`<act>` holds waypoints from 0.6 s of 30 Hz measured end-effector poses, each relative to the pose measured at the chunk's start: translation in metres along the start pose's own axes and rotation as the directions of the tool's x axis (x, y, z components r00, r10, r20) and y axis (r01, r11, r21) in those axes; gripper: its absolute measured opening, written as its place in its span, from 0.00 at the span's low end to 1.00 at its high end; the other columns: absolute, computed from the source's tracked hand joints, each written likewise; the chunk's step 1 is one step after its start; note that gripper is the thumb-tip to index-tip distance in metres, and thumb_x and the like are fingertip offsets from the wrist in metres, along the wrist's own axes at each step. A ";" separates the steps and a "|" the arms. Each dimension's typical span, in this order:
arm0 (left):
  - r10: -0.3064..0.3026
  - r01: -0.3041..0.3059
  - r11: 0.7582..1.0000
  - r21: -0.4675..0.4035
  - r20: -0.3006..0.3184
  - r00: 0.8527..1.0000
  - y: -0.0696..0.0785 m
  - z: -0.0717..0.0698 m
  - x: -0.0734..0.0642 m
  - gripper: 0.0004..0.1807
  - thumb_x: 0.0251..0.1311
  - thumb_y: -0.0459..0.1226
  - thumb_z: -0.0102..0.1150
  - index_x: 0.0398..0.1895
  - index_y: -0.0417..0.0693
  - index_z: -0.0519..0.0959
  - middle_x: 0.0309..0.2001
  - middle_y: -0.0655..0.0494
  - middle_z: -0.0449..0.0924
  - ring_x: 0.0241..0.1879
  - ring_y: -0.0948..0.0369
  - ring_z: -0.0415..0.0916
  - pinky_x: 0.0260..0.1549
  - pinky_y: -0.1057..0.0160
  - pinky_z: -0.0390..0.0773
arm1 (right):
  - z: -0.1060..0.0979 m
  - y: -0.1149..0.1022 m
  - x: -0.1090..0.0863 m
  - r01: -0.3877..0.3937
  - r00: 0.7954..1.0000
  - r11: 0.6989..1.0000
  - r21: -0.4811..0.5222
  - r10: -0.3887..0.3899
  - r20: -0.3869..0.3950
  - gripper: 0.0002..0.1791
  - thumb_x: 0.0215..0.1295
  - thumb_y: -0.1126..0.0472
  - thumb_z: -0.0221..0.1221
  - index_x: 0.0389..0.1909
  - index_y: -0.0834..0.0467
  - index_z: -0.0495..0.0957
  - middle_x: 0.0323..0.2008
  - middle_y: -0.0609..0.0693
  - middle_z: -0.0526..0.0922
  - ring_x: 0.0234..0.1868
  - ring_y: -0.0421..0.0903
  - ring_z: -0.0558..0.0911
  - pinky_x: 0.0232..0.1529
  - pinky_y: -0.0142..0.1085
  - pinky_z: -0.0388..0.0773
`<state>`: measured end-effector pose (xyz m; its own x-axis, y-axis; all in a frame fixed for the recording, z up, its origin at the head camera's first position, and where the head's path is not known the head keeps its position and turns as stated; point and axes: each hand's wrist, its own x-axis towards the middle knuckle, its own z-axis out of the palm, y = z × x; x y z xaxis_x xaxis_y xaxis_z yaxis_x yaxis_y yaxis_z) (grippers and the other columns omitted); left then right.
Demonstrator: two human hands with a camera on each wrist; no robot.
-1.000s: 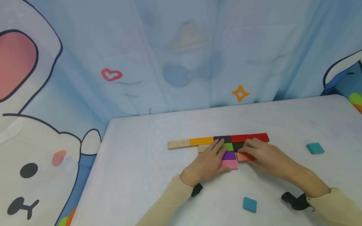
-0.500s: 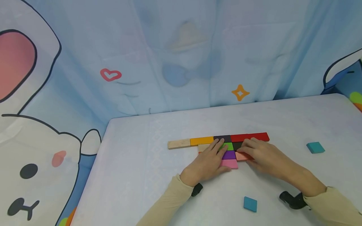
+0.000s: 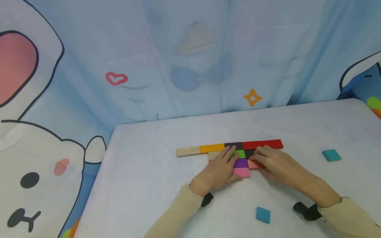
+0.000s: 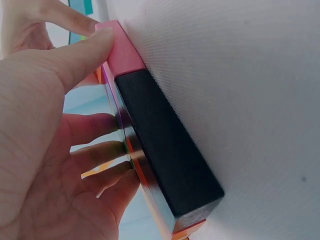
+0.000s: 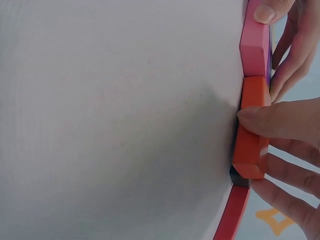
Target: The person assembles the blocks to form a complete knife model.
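Several coloured wooden blocks lie in touching rows on the white table. My left hand (image 3: 214, 173) lies over these rows with its fingers extended, pressing on the blocks; its thumb touches the pink block (image 3: 241, 172). A black block (image 4: 167, 145) adjoins the pink one in the left wrist view, but the hand hides it from the head camera. With thumb and fingers, my right hand (image 3: 278, 165) pinches an orange block (image 5: 252, 135), which meets the right end of the purple block (image 3: 241, 163). Behind it sits a dark block (image 3: 249, 153), partly covered by the right fingers.
The back row runs from a plain wood block (image 3: 188, 151) through a yellow block (image 3: 212, 148) to red blocks (image 3: 263, 144). One teal block (image 3: 263, 215) lies near the front, another at the right. A patterned blue curtain (image 3: 190, 99) hangs behind the table (image 3: 143, 185).
My right hand has slid the orange block slightly left and back, closing the gap beside the purple block. The left hand has stayed in place.
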<state>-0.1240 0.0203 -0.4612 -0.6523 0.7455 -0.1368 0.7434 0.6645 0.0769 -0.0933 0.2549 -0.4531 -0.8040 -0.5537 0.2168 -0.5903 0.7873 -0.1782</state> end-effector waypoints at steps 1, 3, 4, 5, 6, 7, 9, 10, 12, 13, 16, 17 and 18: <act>0.000 0.000 1.000 0.000 0.000 1.000 0.000 0.000 0.000 0.41 0.76 0.61 0.49 0.82 0.47 0.60 0.83 0.49 0.52 0.82 0.54 0.47 0.76 0.64 0.55 | 0.000 0.000 0.000 0.002 1.000 1.000 -0.003 -0.002 0.001 0.24 0.45 0.67 0.82 0.46 0.63 0.88 0.41 0.52 0.82 0.44 0.53 0.83 0.43 0.50 0.88; 0.002 -0.002 1.000 0.002 0.000 1.000 0.000 0.000 0.000 0.41 0.76 0.61 0.49 0.82 0.47 0.60 0.83 0.49 0.52 0.82 0.54 0.48 0.76 0.64 0.54 | 0.000 -0.001 0.000 0.002 1.000 1.000 -0.008 -0.002 0.006 0.24 0.45 0.67 0.82 0.46 0.63 0.88 0.41 0.53 0.82 0.44 0.53 0.84 0.42 0.49 0.88; 0.002 -0.002 1.000 0.004 -0.001 1.000 0.000 0.000 0.000 0.42 0.76 0.61 0.49 0.82 0.46 0.60 0.83 0.49 0.52 0.82 0.54 0.48 0.77 0.64 0.54 | 0.000 -0.001 0.000 0.002 1.000 1.000 -0.011 -0.002 0.009 0.24 0.45 0.67 0.82 0.46 0.63 0.88 0.41 0.53 0.82 0.44 0.53 0.84 0.42 0.49 0.88; 0.002 -0.002 1.000 0.005 -0.001 1.000 0.000 0.000 0.000 0.42 0.76 0.61 0.50 0.82 0.46 0.60 0.83 0.49 0.52 0.82 0.53 0.48 0.77 0.64 0.54 | 0.000 -0.001 0.000 0.002 1.000 1.000 -0.012 -0.001 0.012 0.23 0.46 0.67 0.82 0.46 0.63 0.88 0.41 0.53 0.83 0.44 0.53 0.84 0.42 0.49 0.88; 0.001 -0.001 1.000 0.004 -0.001 1.000 0.000 0.000 0.000 0.42 0.76 0.61 0.49 0.82 0.46 0.60 0.83 0.49 0.52 0.82 0.53 0.48 0.76 0.64 0.54 | 0.000 -0.002 0.000 0.001 1.000 1.000 -0.014 -0.001 0.013 0.23 0.46 0.67 0.82 0.45 0.63 0.88 0.41 0.53 0.83 0.44 0.53 0.84 0.42 0.48 0.88; 0.001 -0.001 1.000 0.003 -0.001 1.000 0.000 0.000 0.000 0.42 0.76 0.61 0.50 0.82 0.46 0.60 0.83 0.49 0.52 0.82 0.53 0.48 0.76 0.64 0.55 | 0.000 -0.002 0.001 0.002 1.000 1.000 -0.016 -0.002 0.014 0.23 0.46 0.67 0.82 0.45 0.63 0.89 0.40 0.53 0.83 0.43 0.53 0.84 0.42 0.48 0.88; 0.000 0.000 1.000 0.003 -0.001 1.000 0.000 0.000 0.000 0.42 0.76 0.61 0.49 0.82 0.47 0.60 0.83 0.49 0.52 0.82 0.54 0.48 0.76 0.64 0.55 | -0.001 -0.003 0.001 0.003 1.000 1.000 -0.020 -0.003 0.013 0.22 0.46 0.68 0.82 0.44 0.63 0.89 0.40 0.53 0.83 0.43 0.53 0.84 0.41 0.48 0.88; -0.001 0.001 1.000 0.003 -0.001 1.000 0.000 0.000 0.000 0.42 0.76 0.61 0.50 0.83 0.47 0.60 0.83 0.49 0.52 0.82 0.54 0.48 0.76 0.64 0.56 | -0.001 -0.003 0.001 0.005 1.000 1.000 -0.021 -0.005 0.011 0.21 0.46 0.68 0.82 0.44 0.63 0.89 0.40 0.53 0.83 0.43 0.53 0.84 0.41 0.48 0.88; -0.002 0.002 1.000 0.000 -0.001 1.000 0.000 0.000 0.000 0.42 0.76 0.61 0.50 0.83 0.47 0.60 0.83 0.50 0.52 0.82 0.54 0.48 0.76 0.65 0.56 | -0.001 -0.004 0.002 0.009 1.000 1.000 -0.024 -0.009 0.007 0.21 0.46 0.69 0.82 0.43 0.63 0.89 0.39 0.53 0.83 0.42 0.53 0.84 0.41 0.47 0.88; -0.002 0.002 1.000 -0.002 -0.001 1.000 0.000 0.000 0.000 0.42 0.76 0.61 0.50 0.83 0.47 0.60 0.83 0.50 0.52 0.82 0.54 0.48 0.76 0.65 0.56 | -0.001 -0.004 0.002 0.010 1.000 1.000 -0.025 -0.010 0.005 0.21 0.46 0.69 0.82 0.43 0.63 0.89 0.39 0.53 0.83 0.42 0.53 0.84 0.41 0.47 0.88; -0.004 0.004 1.000 -0.005 0.000 1.000 0.000 0.000 0.000 0.42 0.76 0.61 0.50 0.83 0.47 0.60 0.83 0.50 0.52 0.82 0.54 0.48 0.76 0.65 0.56 | 0.000 -0.004 0.002 0.014 1.000 0.999 -0.030 -0.014 0.002 0.21 0.46 0.69 0.82 0.43 0.63 0.89 0.39 0.53 0.82 0.42 0.53 0.84 0.41 0.47 0.88; -0.004 0.004 1.000 -0.006 0.001 1.000 0.000 0.000 0.000 0.42 0.76 0.61 0.50 0.83 0.47 0.60 0.83 0.50 0.52 0.82 0.54 0.48 0.76 0.65 0.56 | 0.000 -0.004 0.002 0.015 1.000 0.999 -0.032 -0.015 0.001 0.21 0.46 0.69 0.82 0.44 0.64 0.89 0.39 0.53 0.82 0.42 0.53 0.84 0.41 0.47 0.88; -0.004 0.004 1.000 -0.007 0.002 1.000 0.000 0.000 -0.001 0.42 0.76 0.61 0.50 0.83 0.47 0.60 0.83 0.50 0.52 0.82 0.54 0.48 0.76 0.65 0.56 | 0.000 -0.004 0.001 0.016 1.000 0.999 -0.033 -0.016 -0.003 0.21 0.46 0.70 0.82 0.44 0.64 0.89 0.39 0.53 0.82 0.42 0.53 0.84 0.41 0.47 0.88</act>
<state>-0.1234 0.0202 -0.4607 -0.6551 0.7427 -0.1388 0.7396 0.6679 0.0830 -0.0921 0.2508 -0.4522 -0.7940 -0.5658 0.2224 -0.6006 0.7866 -0.1431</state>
